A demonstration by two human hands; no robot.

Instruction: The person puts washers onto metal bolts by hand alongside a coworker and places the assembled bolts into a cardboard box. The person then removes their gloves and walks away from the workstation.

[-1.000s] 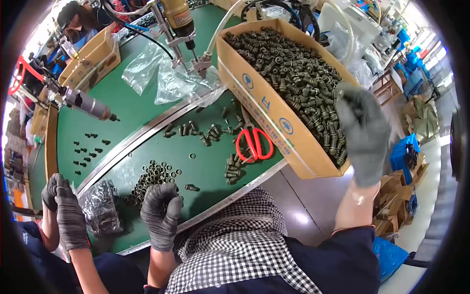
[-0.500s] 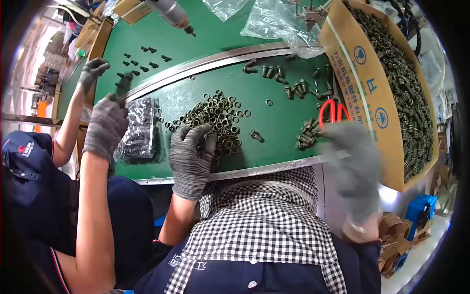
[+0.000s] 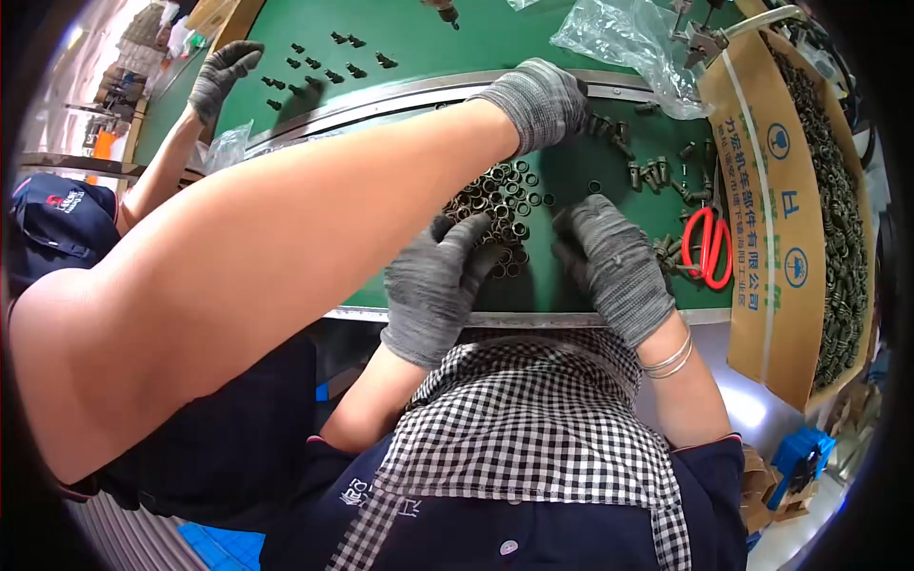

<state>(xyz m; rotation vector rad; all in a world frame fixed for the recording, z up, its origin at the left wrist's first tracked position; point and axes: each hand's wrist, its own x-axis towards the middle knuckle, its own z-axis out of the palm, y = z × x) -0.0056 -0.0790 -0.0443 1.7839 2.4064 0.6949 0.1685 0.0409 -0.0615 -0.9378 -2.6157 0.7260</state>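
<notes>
My left hand (image 3: 428, 295), in a grey knit glove, rests at the near left edge of a heap of small metal rings (image 3: 500, 205). Its fingers are curled; whatever they hold is hidden. To the right of the heap, my right hand (image 3: 619, 271), also gloved, is low over the green table (image 3: 543, 285) with fingers bent inward. Anything in its grip is hidden. A single ring (image 3: 594, 187) lies just beyond it. Red-handled scissors (image 3: 706, 249) and several metal bolt-like fittings (image 3: 651, 172) lie to its right.
A co-worker's bare forearm (image 3: 314, 214) crosses from the left, its gloved hand (image 3: 541, 103) near the fittings. Their other hand (image 3: 224, 78) is behind. A full cardboard box (image 3: 762, 209) stands right, with a plastic bag (image 3: 628, 43) behind. Dark bolts (image 3: 333, 75) stand beyond the metal rail.
My right hand has come in from the right, past the scissors, to beside the rings. The co-worker's near arm has swung across to the fittings. My left hand stays by the heap.
</notes>
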